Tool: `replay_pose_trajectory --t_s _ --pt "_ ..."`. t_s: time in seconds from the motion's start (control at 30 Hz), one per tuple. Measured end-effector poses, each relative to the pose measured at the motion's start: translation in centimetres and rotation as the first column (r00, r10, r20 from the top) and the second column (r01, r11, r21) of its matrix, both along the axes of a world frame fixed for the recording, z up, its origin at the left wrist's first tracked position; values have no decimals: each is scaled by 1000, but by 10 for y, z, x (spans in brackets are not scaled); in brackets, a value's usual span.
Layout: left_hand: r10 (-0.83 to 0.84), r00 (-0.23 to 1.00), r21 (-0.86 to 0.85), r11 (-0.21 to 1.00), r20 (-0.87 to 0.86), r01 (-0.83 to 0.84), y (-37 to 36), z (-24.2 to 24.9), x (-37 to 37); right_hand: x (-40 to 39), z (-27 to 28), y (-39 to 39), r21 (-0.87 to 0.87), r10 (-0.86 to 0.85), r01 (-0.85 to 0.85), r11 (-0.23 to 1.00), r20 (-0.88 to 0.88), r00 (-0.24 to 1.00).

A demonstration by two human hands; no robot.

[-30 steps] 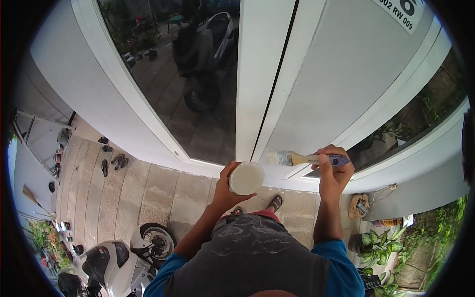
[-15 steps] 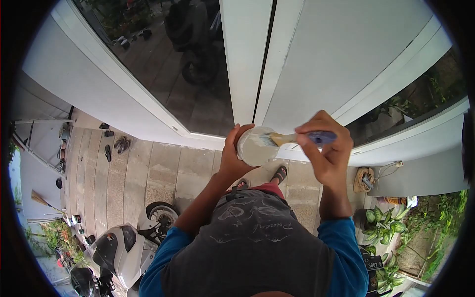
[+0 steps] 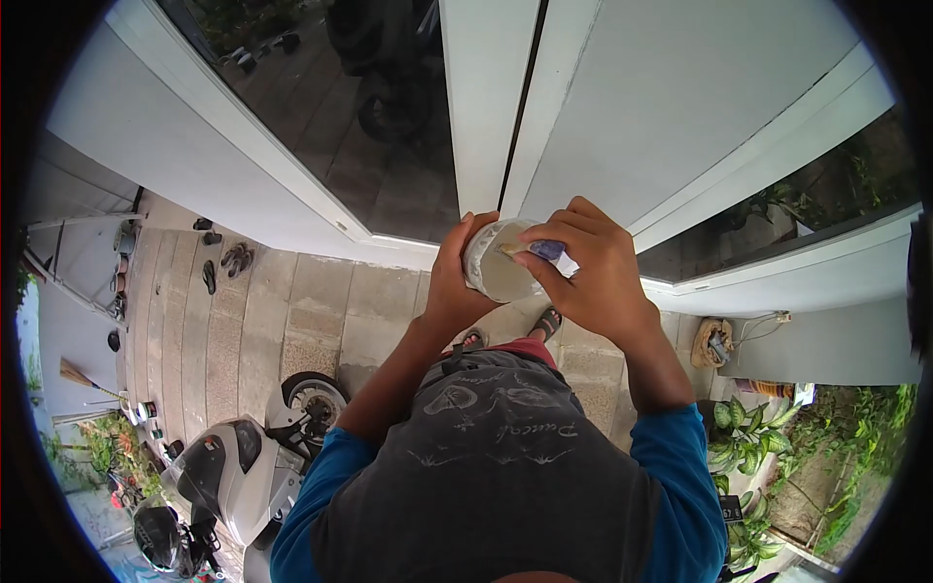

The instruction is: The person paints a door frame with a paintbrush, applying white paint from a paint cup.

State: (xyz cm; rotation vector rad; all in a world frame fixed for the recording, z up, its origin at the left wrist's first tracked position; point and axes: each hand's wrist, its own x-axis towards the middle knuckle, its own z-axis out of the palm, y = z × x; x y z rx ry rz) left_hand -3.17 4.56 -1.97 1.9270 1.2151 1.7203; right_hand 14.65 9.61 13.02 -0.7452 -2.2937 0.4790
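My left hand (image 3: 457, 277) is closed around the side of a round, pale translucent tub (image 3: 484, 255), held up in front of my chest. Whitish paint appears to coat its inside. Over the tub's opening, my right hand (image 3: 590, 277) pinches a paintbrush (image 3: 547, 250) by its blue-purple handle. The brush points down into the tub, and its bristles are mostly hidden by my fingers and the tub. Just beyond both hands rises a white door frame (image 3: 491, 107) with a dark gap beside it.
A dark glass pane (image 3: 340, 126) fills the left of the door. A scooter (image 3: 238, 476) is parked behind on the left. Sandals (image 3: 236, 258) lie on the tiled floor (image 3: 262, 311). Leafy plants (image 3: 748, 432) and a brown bag (image 3: 714, 342) are on the right.
My right hand has moved left and closer to the tub, carrying the brush. The brush now tips more steeply into the tub, which stays in my left hand.
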Motion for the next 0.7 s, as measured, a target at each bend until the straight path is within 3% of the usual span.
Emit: replay_pose_trajectory --t_s 0.2,0.3,0.4,0.5,0.7 --pt "22 999 -16 1000 -34 -23 -4 2 2 -1 -6 0 42 -6 4 999 27 1000" --pt "15 1000 -21 1000 -27 -15 -4 3 0 4 -5 1 -13 1 -2 1000 -47 999" --pt "32 999 -65 997 -32 -34 -6 3 -3 16 3 4 -290 -160 93 952 -215 963" --pt "74 996 -104 992 -49 -78 -8 -2 -7 28 -2 7 -393 -292 173 903 -266 919" --pt "112 993 -197 973 -43 -118 -11 -2 -4 34 -23 10 -556 -360 42 830 -476 802"
